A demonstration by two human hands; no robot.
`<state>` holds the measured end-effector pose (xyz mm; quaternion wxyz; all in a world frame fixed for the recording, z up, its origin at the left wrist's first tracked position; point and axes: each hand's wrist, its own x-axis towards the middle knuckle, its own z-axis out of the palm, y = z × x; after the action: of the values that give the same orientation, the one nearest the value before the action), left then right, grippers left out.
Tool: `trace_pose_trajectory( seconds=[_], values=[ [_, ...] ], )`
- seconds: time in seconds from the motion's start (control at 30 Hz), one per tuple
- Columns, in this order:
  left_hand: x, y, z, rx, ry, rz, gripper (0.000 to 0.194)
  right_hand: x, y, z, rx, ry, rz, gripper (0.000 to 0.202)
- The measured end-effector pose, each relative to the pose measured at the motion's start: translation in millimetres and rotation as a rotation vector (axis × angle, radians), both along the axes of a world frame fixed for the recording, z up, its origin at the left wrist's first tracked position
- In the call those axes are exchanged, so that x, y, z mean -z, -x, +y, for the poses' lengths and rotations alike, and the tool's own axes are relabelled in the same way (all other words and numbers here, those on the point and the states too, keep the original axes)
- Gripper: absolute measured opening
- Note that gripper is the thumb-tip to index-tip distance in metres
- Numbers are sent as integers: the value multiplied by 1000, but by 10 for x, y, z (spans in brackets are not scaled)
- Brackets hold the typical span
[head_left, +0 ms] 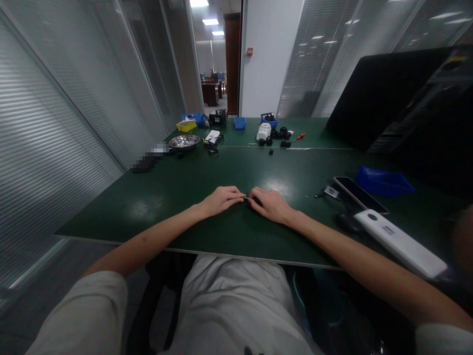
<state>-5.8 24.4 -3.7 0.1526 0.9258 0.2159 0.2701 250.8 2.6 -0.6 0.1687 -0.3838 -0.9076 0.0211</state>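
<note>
Both hands meet over the green tabletop [199,172], in front of my body. Between the fingertips is a small dark piece [246,199] with a light, metallic-looking spot; it is too small to name. My left hand [221,199] pinches it from the left with thumb and fingers pressed together. My right hand [271,204] closes on it from the right, fingers curled and thumb against the index finger. The fingers cover most of the piece.
Right of my hands lie a phone [360,195], a white power strip-like device [402,241], a dark mouse-like object [349,222] and a blue tray [384,181]. At the back are a metal bowl [184,142], a blue bin [240,123] and an orange-handled screwdriver [300,136].
</note>
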Motion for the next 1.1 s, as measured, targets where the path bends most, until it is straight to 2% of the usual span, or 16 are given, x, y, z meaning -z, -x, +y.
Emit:
trace_pose_trajectory(
  seconds=[0.17, 0.27, 0.63, 0.9, 1.0, 1.1],
  values=[
    [2, 3, 6, -29, -152, 132, 35, -34, 18, -27, 12, -31, -55, 24],
    [6, 19, 18, -33, -182, 147, 35, -44, 23, -40, 24, -33, -74, 25],
    [92, 72, 107, -29, -108, 64, 35, -63, 20, -52, 38, -32, -102, 23],
    [41, 43, 87, -26, 52, -75, 33, 0, -29, 0, -5, 6, 66, 23],
    [27, 47, 86, -22, 40, -72, 33, -10, -31, 2, -7, 16, 75, 22],
    [44, 64, 90, -5, -17, -10, 33, -37, -17, -19, -2, -5, -5, 23]
  ],
)
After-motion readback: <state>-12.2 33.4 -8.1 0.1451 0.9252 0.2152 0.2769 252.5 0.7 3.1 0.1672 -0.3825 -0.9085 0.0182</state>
